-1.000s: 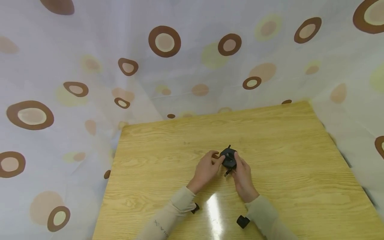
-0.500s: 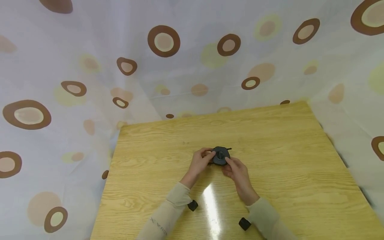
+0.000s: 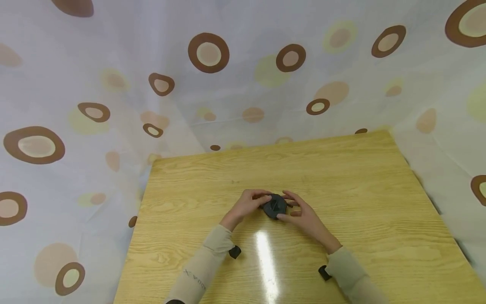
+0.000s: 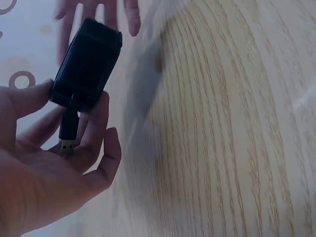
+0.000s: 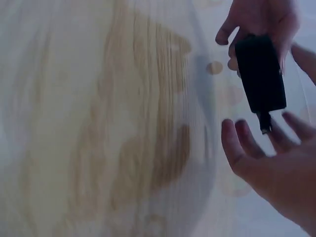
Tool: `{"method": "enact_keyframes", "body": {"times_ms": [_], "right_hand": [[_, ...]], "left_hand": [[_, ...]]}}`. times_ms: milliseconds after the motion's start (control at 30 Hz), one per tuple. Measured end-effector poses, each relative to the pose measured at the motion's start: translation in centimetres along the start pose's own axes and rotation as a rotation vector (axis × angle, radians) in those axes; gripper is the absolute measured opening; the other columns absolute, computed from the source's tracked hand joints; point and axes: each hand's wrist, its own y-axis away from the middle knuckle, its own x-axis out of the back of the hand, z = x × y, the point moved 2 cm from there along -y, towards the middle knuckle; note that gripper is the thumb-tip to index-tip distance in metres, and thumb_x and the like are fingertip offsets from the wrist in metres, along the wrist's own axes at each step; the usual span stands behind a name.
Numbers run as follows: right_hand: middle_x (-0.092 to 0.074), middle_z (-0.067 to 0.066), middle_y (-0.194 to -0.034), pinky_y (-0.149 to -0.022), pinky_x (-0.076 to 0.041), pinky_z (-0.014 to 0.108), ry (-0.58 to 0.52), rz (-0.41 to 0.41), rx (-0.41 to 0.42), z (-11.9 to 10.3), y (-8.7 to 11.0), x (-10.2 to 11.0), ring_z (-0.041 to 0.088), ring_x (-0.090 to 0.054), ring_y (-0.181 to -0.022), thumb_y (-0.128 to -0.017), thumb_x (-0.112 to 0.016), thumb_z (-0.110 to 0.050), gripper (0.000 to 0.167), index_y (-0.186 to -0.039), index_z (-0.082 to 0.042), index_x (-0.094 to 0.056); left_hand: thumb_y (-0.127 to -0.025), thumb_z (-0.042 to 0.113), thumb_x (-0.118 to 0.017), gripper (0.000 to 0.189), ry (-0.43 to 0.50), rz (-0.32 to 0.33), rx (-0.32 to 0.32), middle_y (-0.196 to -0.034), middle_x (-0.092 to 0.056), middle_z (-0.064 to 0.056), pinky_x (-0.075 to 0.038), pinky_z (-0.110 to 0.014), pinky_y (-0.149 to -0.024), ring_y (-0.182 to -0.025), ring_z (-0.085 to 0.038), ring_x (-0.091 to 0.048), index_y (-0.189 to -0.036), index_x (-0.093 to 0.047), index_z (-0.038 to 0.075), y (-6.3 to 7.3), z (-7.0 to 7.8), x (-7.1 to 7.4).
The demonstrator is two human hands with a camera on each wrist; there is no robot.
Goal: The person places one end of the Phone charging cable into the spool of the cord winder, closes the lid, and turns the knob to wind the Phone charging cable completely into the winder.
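Note:
A black, many-sided USB cable reel (image 3: 275, 206) with a raised bar across its top is held over the table. My left hand (image 3: 248, 204) grips its left side, thumb on top and fingers below. In the left wrist view, a short USB plug (image 4: 68, 131) sticks out of the reel (image 4: 89, 64) toward the palm. My right hand (image 3: 305, 215) is spread around the other side, its thumb tip at the reel's near edge. The right wrist view has a second plug (image 5: 264, 121) pointing at the spread fingers of the right hand (image 5: 276, 173).
The wooden table (image 3: 212, 181) has a bright light reflection (image 3: 267, 266) in front of the hands. A white sheet with brown and beige spots (image 3: 243, 93) surrounds it at the back and sides. Black wrist cameras (image 3: 235, 252) sit at the sleeves.
The reel has been turned between the hands and shifted left. My right hand has gone from gripping its edge to spread fingers, while the left hand keeps hold.

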Motion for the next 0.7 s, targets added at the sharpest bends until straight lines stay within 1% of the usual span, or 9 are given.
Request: {"method": "enact_keyframes", "body": {"times_ms": [100,200,267,333,400,467,533,633,700], "right_hand": [[-0.04,0.014,-0.168,-0.114,-0.047,0.06,0.119,-0.09,0.078,-0.1,-0.2,0.0,0.042,-0.048,-0.147,-0.094,-0.082,-0.034,0.087,-0.166,-0.024,-0.034],[-0.041,0.015,-0.167,-0.117,-0.045,0.061,0.194,-0.131,0.133,-0.2,-0.4,0.0,0.042,-0.048,-0.149,-0.093,-0.084,-0.028,0.089,-0.166,-0.019,-0.034],[-0.043,0.017,-0.166,-0.116,-0.046,0.061,0.234,-0.135,0.159,-0.3,-0.6,-0.2,0.042,-0.048,-0.15,-0.093,-0.084,-0.026,0.088,-0.165,-0.016,-0.035],[-0.046,0.017,-0.164,-0.115,-0.046,0.062,0.288,-0.117,0.177,-0.4,-0.8,-0.2,0.042,-0.048,-0.149,-0.092,-0.085,-0.027,0.087,-0.164,-0.014,-0.038],[-0.05,0.016,-0.161,-0.113,-0.047,0.063,0.34,-0.076,0.157,-0.3,-1.0,-0.1,0.041,-0.051,-0.147,-0.091,-0.085,-0.032,0.085,-0.162,-0.017,-0.041],[-0.054,0.016,-0.158,-0.112,-0.047,0.065,0.39,-0.037,0.134,0.0,-1.1,0.0,0.042,-0.054,-0.144,-0.09,-0.086,-0.036,0.084,-0.161,-0.018,-0.044],[-0.055,0.018,-0.156,-0.111,-0.046,0.066,0.423,-0.011,0.116,0.3,-1.2,0.2,0.043,-0.055,-0.142,-0.089,-0.086,-0.039,0.085,-0.161,-0.018,-0.045],[-0.055,0.021,-0.155,-0.111,-0.045,0.068,0.436,0.011,0.099,0.6,-1.3,0.3,0.045,-0.054,-0.141,-0.09,-0.085,-0.042,0.086,-0.162,-0.017,-0.044],[-0.055,0.022,-0.155,-0.11,-0.045,0.069,0.437,0.024,0.094,0.8,-1.5,0.2,0.046,-0.054,-0.14,-0.09,-0.084,-0.044,0.087,-0.162,-0.016,-0.043]], "left_hand": [[-0.107,0.032,-0.065,0.034,-0.022,-0.042,-0.001,-0.141,-0.07,-0.009,-0.056,-0.041,-0.104,-0.129,-0.025,-0.067,-0.137,-0.072,0.017,-0.2,-0.2,0.2],[-0.107,0.033,-0.065,0.035,-0.03,-0.058,0.002,-0.14,-0.071,-0.007,-0.055,-0.04,-0.107,-0.131,-0.024,-0.066,-0.138,-0.071,0.018,-0.4,-0.5,0.1],[-0.107,0.034,-0.065,0.036,-0.018,-0.048,0.002,-0.134,-0.073,-0.01,-0.056,-0.038,-0.103,-0.126,-0.023,-0.068,-0.137,-0.07,0.015,-0.5,-0.8,0.2],[-0.107,0.035,-0.064,0.038,-0.017,-0.027,-0.017,-0.129,-0.075,-0.013,-0.057,-0.036,-0.1,-0.121,-0.023,-0.07,-0.137,-0.069,0.012,-0.6,-1.0,0.2],[-0.108,0.038,-0.062,0.041,-0.06,-0.003,-0.052,-0.127,-0.075,-0.013,-0.057,-0.036,-0.099,-0.117,-0.024,-0.071,-0.137,-0.067,0.01,-0.6,-1.0,0.1],[-0.109,0.04,-0.06,0.045,-0.13,0.024,-0.097,-0.132,-0.072,-0.013,-0.057,-0.04,-0.1,-0.118,-0.026,-0.07,-0.14,-0.065,0.008,-0.5,-1.0,0.0],[-0.108,0.043,-0.06,0.049,-0.229,0.048,-0.138,-0.142,-0.066,-0.012,-0.055,-0.046,-0.105,-0.126,-0.029,-0.065,-0.144,-0.062,0.009,-0.1,-0.8,-0.1],[-0.105,0.047,-0.065,0.059,-0.443,0.077,-0.176,-0.158,-0.052,-0.011,-0.048,-0.057,-0.113,-0.141,-0.033,-0.054,-0.153,-0.055,0.015,0.5,-0.7,-0.1],[-0.1,0.049,-0.071,0.068,-0.584,0.086,-0.189,-0.167,-0.041,-0.009,-0.04,-0.061,-0.12,-0.152,-0.035,-0.042,-0.157,-0.05,0.019,0.8,-0.7,-0.1]]}}
